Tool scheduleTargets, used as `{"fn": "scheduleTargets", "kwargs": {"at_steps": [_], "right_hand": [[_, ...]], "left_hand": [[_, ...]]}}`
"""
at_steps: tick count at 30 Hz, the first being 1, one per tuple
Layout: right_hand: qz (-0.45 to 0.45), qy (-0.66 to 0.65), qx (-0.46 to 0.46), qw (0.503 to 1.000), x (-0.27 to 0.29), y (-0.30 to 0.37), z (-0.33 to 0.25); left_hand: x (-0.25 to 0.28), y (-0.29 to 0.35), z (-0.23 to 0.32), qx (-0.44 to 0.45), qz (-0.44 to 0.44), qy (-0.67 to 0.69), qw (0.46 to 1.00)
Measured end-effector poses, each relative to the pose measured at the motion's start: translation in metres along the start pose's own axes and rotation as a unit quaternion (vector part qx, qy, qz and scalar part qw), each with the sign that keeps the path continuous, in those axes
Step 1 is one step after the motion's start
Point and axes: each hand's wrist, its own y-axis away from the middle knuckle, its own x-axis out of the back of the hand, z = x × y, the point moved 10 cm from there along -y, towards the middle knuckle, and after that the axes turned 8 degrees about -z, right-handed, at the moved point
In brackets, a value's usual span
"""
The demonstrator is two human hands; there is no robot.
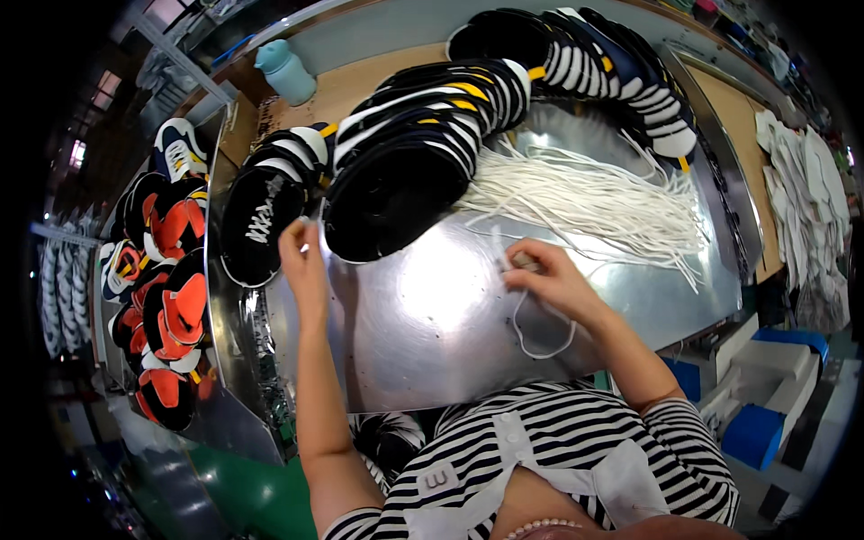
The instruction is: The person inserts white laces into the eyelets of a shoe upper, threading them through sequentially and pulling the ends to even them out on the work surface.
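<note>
L hand (301,255): raised at edge of front shoe upper (389,196), fingers pinched on sth small and pale; can't tell what.
R hand (545,275): fingers closed on white lace (531,335), which loops down over the metal table (423,333) twd the person.
Lace pile (594,202): loose white bundle on table, just beyond R hand, fanned out to the right.
Uppers: dark w/ white + yellow stripes, stacked overlapping in a row running back-right; nearest one just beside L hand.
Left side: second stack, orange/black uppers (171,306), well apart from hands.
Bottle (286,72): pale blue, far edge of bench.
</note>
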Motion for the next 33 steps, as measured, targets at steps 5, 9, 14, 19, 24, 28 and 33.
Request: {"fn": "scheduleTargets", "kwargs": {"at_steps": [5,9,14,19,24,28,33], "right_hand": [[-0.191,-0.102,0.002,0.976,-0.073,0.037,-0.084],[0.028,-0.111,0.162,0.98,0.033,0.092,-0.065],[0.066,-0.152,0.075,0.983,0.055,0.117,-0.032],[-0.241,-0.245,0.144,0.928,-0.024,0.143,-0.089],[-0.098,-0.174,-0.026,0.979,-0.061,0.074,0.003],[0.015,-0.151,-0.007,0.988,-0.06,0.034,0.036],[0.064,-0.039,0.055,0.996,-0.047,0.027,0.02]], "left_hand": [[0.011,0.021,0.039,0.028,-0.023,-0.156,0.987],[0.061,0.085,0.161,-0.139,0.135,-0.026,0.981],[-0.097,0.216,0.224,-0.23,-0.275,-0.235,0.903],[-0.079,0.202,0.203,-0.228,-0.196,-0.118,0.946],[-0.093,0.146,0.159,-0.181,-0.364,-0.427,0.808],[-0.094,0.18,0.073,0.313,-0.609,-0.034,0.728],[-0.129,0.209,0.094,0.411,-0.537,0.246,0.695]]}}
